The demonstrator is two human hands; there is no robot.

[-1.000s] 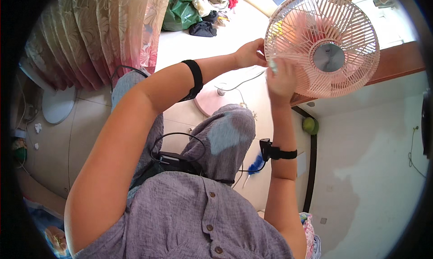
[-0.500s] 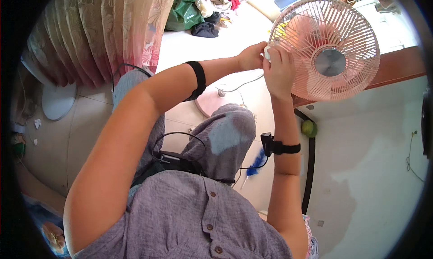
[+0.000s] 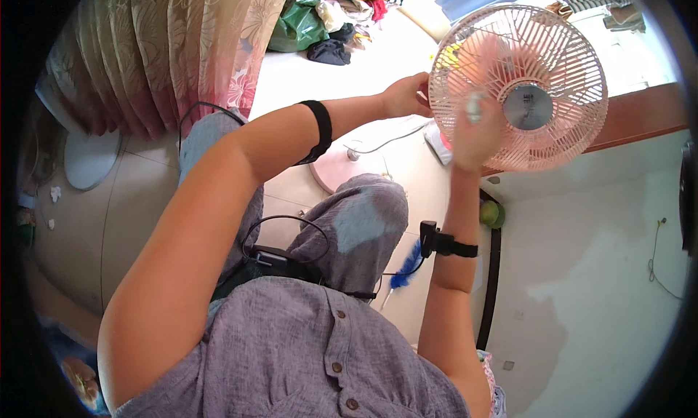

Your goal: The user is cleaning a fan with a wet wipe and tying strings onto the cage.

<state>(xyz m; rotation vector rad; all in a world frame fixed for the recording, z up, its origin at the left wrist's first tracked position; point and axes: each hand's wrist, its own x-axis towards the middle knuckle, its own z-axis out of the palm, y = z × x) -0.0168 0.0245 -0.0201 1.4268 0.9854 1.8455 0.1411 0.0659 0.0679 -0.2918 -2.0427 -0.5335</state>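
A pink fan (image 3: 563, 120) with a round wire grille and a silver centre disc stands at the upper right. My left hand (image 3: 406, 96) is at the grille's left rim, its fingers curled against the edge. In front of the grille, left of the disc, my right hand (image 3: 478, 141) is smeared by motion. A small whitish wad (image 3: 475, 108), perhaps tissue or cloth, shows at its closed fingers. Below my left forearm lies the fan's round pink base (image 3: 329, 169), partly hidden by my knee.
Patterned curtains (image 3: 174, 47) hang at the left, near a grey round base (image 3: 91, 160). Bags and clothes (image 3: 302, 29) are heaped at the back. A blue feathery duster (image 3: 407, 265) lies beside my knee. A green round object (image 3: 492, 214) is by the right wall (image 3: 596, 251).
My right hand has moved from the grille's left rim to the right, across its front, with the whitish wad. My left hand stays at the rim. The whole view has shifted slightly.
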